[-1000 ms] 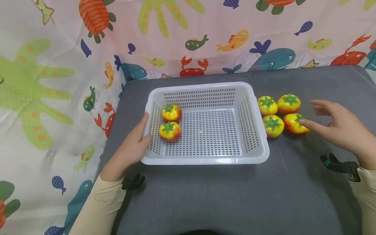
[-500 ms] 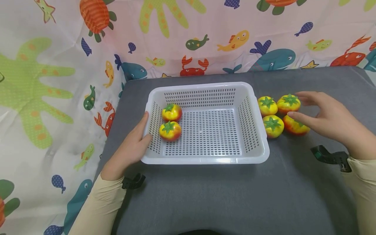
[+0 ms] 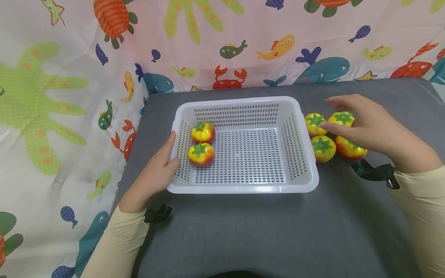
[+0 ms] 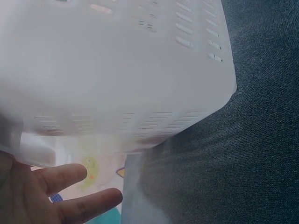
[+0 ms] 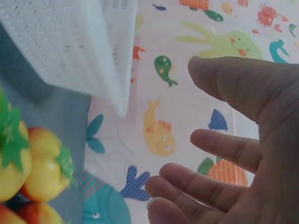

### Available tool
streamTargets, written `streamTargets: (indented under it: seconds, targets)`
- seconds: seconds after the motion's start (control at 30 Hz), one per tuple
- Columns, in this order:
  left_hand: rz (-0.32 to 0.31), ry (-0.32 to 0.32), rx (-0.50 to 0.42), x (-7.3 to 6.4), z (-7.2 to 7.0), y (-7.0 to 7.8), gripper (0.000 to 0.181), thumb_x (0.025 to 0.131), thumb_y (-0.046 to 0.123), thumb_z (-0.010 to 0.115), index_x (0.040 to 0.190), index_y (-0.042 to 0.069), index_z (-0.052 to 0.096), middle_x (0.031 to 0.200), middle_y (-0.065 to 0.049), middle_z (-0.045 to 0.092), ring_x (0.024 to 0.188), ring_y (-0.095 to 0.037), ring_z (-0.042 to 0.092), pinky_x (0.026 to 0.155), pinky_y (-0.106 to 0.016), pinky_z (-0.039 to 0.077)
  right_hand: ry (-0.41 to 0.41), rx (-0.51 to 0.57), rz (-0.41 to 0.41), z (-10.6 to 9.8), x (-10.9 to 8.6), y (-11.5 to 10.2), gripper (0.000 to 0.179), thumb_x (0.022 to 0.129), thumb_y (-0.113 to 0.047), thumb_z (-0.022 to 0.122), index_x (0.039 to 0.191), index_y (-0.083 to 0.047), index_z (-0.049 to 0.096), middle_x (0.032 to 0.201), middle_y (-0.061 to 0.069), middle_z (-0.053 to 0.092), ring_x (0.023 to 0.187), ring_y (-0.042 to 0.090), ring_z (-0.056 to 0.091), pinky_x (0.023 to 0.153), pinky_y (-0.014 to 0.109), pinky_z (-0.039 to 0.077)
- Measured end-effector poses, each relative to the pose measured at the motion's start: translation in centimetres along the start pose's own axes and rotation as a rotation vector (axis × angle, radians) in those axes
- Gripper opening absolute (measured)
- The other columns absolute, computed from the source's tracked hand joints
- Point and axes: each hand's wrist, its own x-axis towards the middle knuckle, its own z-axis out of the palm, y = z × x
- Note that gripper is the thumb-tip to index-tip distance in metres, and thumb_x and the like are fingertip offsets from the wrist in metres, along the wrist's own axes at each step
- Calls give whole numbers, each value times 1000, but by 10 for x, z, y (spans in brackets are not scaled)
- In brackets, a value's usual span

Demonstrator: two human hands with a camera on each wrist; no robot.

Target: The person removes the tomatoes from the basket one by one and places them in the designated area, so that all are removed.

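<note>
- A white, slotted plastic basket [image 3: 240, 189] sits on the dark grey worktop [image 3: 243, 235], its long sides running left to right.
- The left hand [image 3: 153, 172] rests at the basket's left end, thumb over the rim; the left wrist view shows two straight, spread fingers [image 4: 88, 206] beside the outer wall. Whether it pinches the rim, I cannot tell.
- Inside the basket, by its left wall, lie two red-and-yellow tomatoes with green leafy tops: a farther tomato [image 3: 204, 135] and a nearer tomato [image 3: 202, 158], close together.
- Four more are grouped on the worktop, just beyond the basket's right end: a back left tomato [image 3: 313, 130], a back right tomato [image 3: 343, 119], a front left tomato [image 3: 324, 151] and a front right tomato [image 3: 350, 150].
- The right hand [image 3: 373, 127] hovers over that group, thumb and fingers well apart and holding nothing; seen from the right wrist, it is clear of the fruit.
- Beige sleeves [image 3: 118, 239] cover both forearms, and a dark wrist mount [image 3: 158, 215] shows under the left wrist, another under the right.
- Behind the worktop and down its left side hangs a pale curtain [image 3: 201, 23] printed with sea animals.
</note>
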Motion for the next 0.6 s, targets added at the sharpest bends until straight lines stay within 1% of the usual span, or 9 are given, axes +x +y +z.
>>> streamTargets:
  seconds: [0.1,0.27,0.4,0.5,0.53,0.6]
  targets:
    - [-11,-3,-2,0,0,0,81,106,20,48,169,36,-1,176,-3,16,107,-33,73,70,-40,65,-12,-2,-27,1,6,-8,76,94,-41,77,156,-8,48,150,28,49,134,51,45,92,77,47]
    - [-13,-1,1,0,0,-1,81,106,20,48,169,36,-1,176,-2,16,109,-33,72,72,-41,65,-31,16,-55,5,14,-22,77,94,-42,77,157,-9,48,151,25,50,135,48,46,94,75,48]
    - [-11,2,11,0,0,-1,81,106,20,48,169,36,-1,176,-1,14,111,-33,71,75,-42,65,-38,32,-90,10,19,-33,75,94,-41,78,156,-9,50,150,23,51,133,46,48,92,71,53]
    - [-8,1,16,0,-1,-1,82,106,20,48,169,37,-1,176,0,13,111,-32,70,76,-42,65,-42,41,-120,14,22,-40,73,94,-40,78,154,-8,51,149,21,53,129,43,52,87,64,59]
    - [-4,-2,11,0,-1,-1,82,106,20,48,169,37,-1,176,0,13,110,-33,71,74,-42,65,-46,49,-123,15,24,-42,73,94,-40,78,154,-9,51,148,20,53,127,42,54,86,62,60]
    - [2,1,18,1,-2,-1,81,106,20,47,169,35,-1,176,-1,14,110,-32,70,77,-43,65,-58,64,-128,18,27,-46,73,94,-42,77,154,-8,52,148,20,54,126,42,55,86,60,61]
